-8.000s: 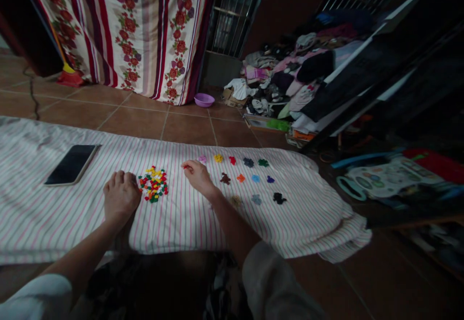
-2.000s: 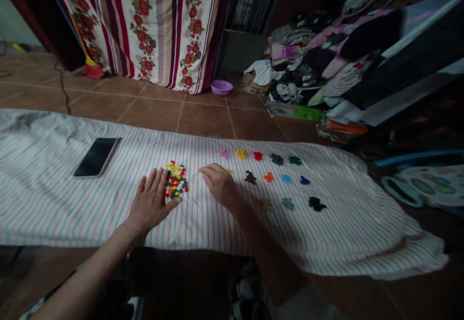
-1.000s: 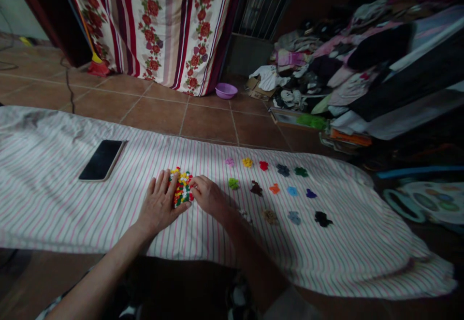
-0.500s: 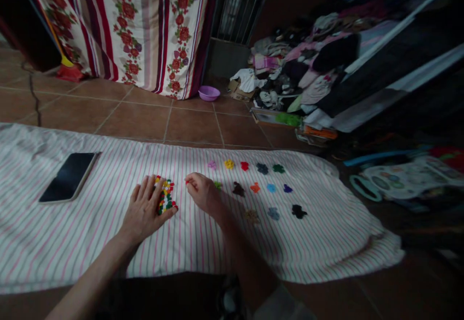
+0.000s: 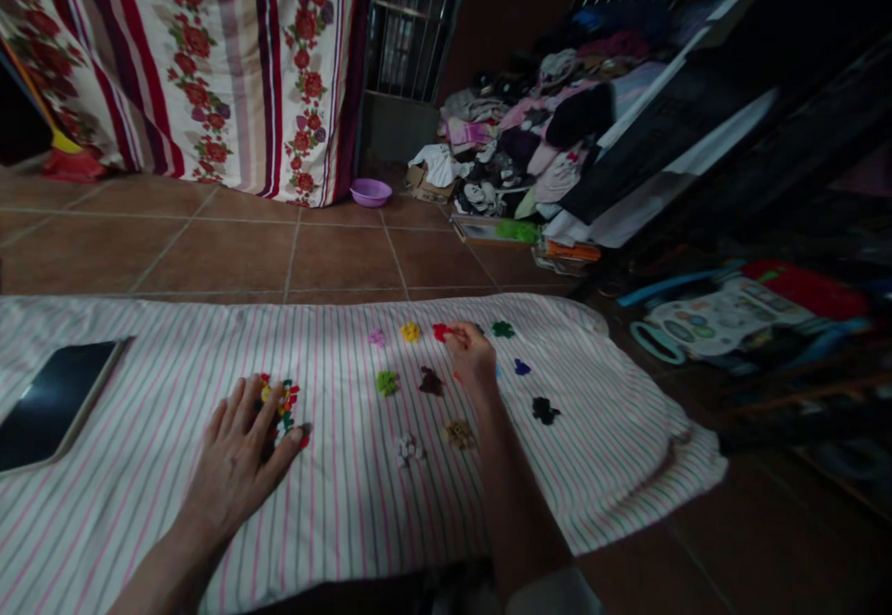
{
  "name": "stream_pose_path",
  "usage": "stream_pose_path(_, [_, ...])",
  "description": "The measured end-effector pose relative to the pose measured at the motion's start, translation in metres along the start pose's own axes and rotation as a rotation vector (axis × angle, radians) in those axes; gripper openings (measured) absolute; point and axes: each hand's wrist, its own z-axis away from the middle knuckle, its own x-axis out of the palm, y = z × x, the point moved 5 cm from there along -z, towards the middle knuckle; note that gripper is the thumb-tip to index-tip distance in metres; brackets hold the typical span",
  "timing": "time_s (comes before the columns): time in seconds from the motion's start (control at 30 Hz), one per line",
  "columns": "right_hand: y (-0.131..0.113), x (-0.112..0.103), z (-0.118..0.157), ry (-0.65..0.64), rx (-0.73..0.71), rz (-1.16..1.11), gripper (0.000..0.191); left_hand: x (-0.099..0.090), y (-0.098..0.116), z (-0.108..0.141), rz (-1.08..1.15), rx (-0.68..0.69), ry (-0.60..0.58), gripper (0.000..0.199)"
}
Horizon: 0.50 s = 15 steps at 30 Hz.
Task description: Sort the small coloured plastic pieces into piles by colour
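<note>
My left hand (image 5: 241,452) lies flat, fingers spread, over the left part of a patch of mixed coloured pieces (image 5: 287,406). My right hand (image 5: 470,355) has its thumb and fingers pinched together at the red pile (image 5: 440,331); whether a piece is between the fingertips is too small to tell. Around it are a yellow pile (image 5: 411,332), a dark brown pile (image 5: 430,381), a lime green pile (image 5: 386,383) and a dark green pile (image 5: 503,329). An orange and a light blue pile are mostly hidden by my right hand and wrist.
A phone (image 5: 56,406) lies at the left on the striped cloth (image 5: 334,513). Pink, white, tan, blue and black piles also lie there. Beyond are a purple basin (image 5: 371,192), a heap of clothes (image 5: 522,132) and a plastic toy (image 5: 711,322).
My right hand has moved right, from beside the mixed pieces to the red pile, uncovering the lime green and white piles. My left hand stays on the pieces. The view has turned right.
</note>
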Motion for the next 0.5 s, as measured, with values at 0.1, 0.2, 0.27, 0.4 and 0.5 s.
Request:
stream_pose_path(0.1, [0.022, -0.01, -0.006, 0.017, 0.072, 0.04, 0.02, 0.004, 0.0, 0.002, 0.005, 0.004, 0.018, 0.054])
stream_pose_path(0.2, [0.035, -0.013, -0.008, 0.051, 0.095, 0.097, 0.025, 0.007, -0.001, 0.003, 0.005, -0.005, 0.034, 0.055])
stream_pose_path(0.27, [0.041, -0.012, -0.01, 0.036, 0.064, 0.142, 0.029, 0.008, -0.001, 0.003, 0.008, -0.008, 0.034, 0.055])
stream_pose_path(0.4, [0.045, -0.003, -0.013, -0.006, -0.039, 0.24, 0.034, 0.008, -0.001, 0.002, 0.016, -0.004, 0.041, 0.059])
stream_pose_path(0.5, [0.045, 0.003, -0.012, 0.018, -0.061, 0.279, 0.039, 0.008, -0.001, 0.002, 0.014, -0.025, 0.036, 0.062])
